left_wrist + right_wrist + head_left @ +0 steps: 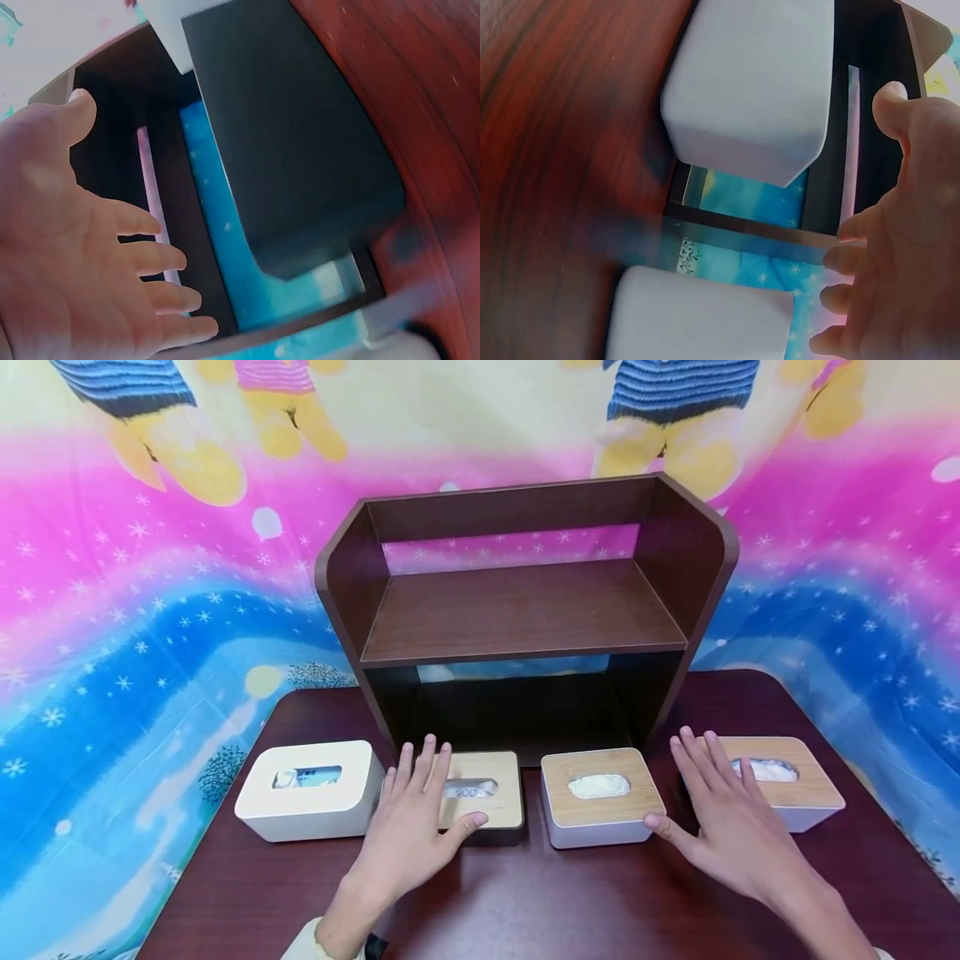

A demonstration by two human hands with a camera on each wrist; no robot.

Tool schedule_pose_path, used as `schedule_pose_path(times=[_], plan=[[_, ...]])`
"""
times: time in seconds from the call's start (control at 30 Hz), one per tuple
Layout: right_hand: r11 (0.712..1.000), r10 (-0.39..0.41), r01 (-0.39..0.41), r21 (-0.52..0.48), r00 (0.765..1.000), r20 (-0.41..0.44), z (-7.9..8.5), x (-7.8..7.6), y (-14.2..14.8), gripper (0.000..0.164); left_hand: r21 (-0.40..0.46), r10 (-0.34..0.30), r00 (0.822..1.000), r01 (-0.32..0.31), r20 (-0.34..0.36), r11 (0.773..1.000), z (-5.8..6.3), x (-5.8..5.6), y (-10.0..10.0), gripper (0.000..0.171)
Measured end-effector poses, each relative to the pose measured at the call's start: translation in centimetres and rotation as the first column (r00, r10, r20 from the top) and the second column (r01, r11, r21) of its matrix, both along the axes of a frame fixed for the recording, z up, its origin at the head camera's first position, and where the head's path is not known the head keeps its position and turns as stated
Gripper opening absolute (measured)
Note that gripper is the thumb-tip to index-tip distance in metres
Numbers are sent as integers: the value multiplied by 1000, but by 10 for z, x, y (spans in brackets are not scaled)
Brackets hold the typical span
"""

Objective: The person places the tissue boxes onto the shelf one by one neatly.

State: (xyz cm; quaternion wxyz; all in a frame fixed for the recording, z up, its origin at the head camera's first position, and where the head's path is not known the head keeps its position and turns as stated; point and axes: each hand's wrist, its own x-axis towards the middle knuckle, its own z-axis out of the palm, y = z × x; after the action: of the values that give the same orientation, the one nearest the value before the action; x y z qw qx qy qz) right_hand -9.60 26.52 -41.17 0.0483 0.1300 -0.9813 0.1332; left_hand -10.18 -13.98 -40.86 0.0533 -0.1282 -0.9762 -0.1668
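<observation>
— Where is the left hand [416,827]?
— Over the left part of the dark box [497,802], hiding that end of it in the head view. Its fingers are straight and slightly spread, thumb held out, pinching nothing.
— How does that box lie?
— Flat on the desk [525,910], in front of the shelf [525,610]. Its long axis runs left to right, roughly along the shelf's front, and the slot in its pale lid runs the same way.
— What is on its left?
— The white box [311,802], near the left hand, also lengthwise left to right, its slot facing up.
— And the right hand [731,831]?
— Between the third box [600,814] and the end box [810,777], covering the end box's left part. Its fingers are straight, a little spread. The thumb overlaps the third box's near right corner in the head view; whether it touches, I cannot tell.
— Do those two lie alike?
— Yes, wooden tops up, long axes left to right. The third is turned slightly, its right end farther from the person.
</observation>
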Motion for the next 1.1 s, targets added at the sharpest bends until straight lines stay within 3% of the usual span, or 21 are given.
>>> schedule_pose_path(times=[0.17, 0.37, 0.57, 1.1], plan=[[1000, 14, -15, -25, 1000, -20, -2, 2, -5, 109, 40, -43, 999, 42, 11, 998, -2, 0, 15, 102], [999, 20, -19, -48, 999, 26, -4, 3, -11, 110, 90, -80, 996, 77, 30, 993, -6, 2, 30, 104], [995, 33, -31, -92, 999, 20, -8, 5, -15, 112, 108, -124, 992, 122, 11, 987, -10, 4, 45, 103], [986, 0, 13, -167, 997, 79, -15, 10, -26, 119, 200, -191, 982, 186, 9, 962, -12, 7, 78, 96]])
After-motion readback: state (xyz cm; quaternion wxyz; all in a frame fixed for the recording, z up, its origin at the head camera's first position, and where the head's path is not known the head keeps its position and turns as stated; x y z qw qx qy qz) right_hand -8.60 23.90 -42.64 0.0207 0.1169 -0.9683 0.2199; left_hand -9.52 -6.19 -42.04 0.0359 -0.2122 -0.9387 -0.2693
